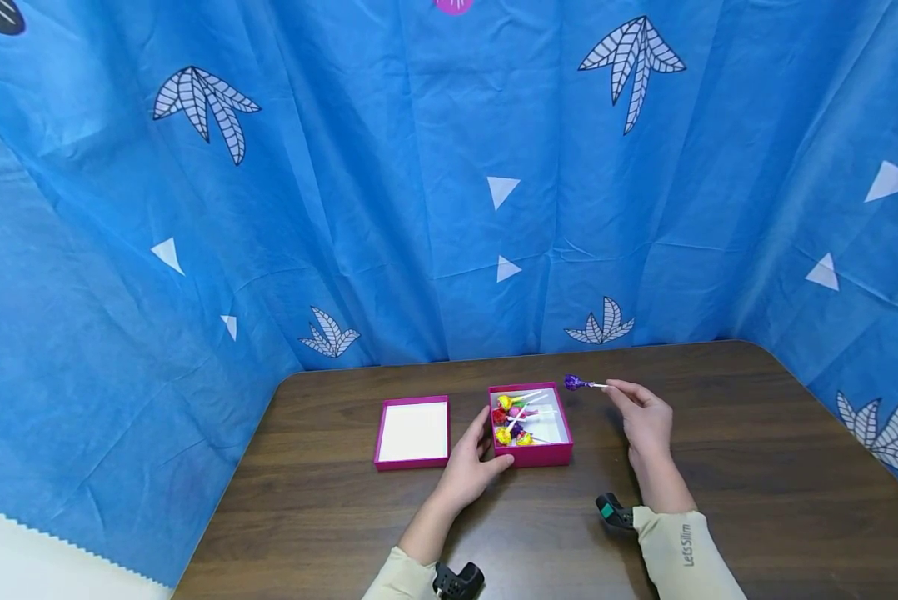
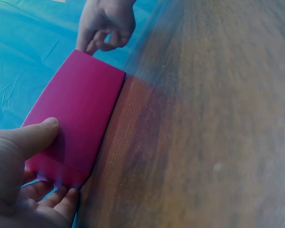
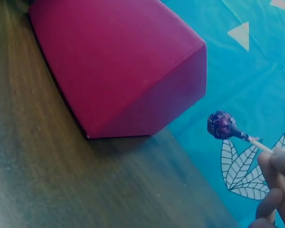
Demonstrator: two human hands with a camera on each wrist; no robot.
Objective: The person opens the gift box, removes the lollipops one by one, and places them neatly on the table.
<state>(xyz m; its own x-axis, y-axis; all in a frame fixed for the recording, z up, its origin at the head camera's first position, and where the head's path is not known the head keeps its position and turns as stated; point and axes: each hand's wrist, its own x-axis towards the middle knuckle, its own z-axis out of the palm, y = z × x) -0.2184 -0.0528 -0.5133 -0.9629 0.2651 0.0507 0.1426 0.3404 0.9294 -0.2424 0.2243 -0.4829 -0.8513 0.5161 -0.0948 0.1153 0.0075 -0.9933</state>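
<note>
Between the thumb and fingertips of my right hand [image 1: 648, 418] is the stick of a purple-wrapped lollipop [image 1: 573, 382]. Its round head points left, raised beside the far right corner of an open pink box [image 1: 533, 455]. In the right wrist view the lollipop [image 3: 222, 125] is apart from the box [image 3: 118, 71]. My left hand [image 1: 467, 467] grips the box's near left corner, thumb on the front wall and fingers along the left wall, as the left wrist view confirms. Several lollipops [image 1: 503, 435] in yellow, red, pink and purple wrappers lie inside, mostly on the left, sticks pointing right.
Left of the box, a pink-rimmed lid [image 1: 413, 431] lies with its white inside facing up. Both stand on a dark wooden table [image 1: 306, 517]. Behind the table's far edge hangs a blue patterned curtain [image 1: 434, 208], which also runs along both sides.
</note>
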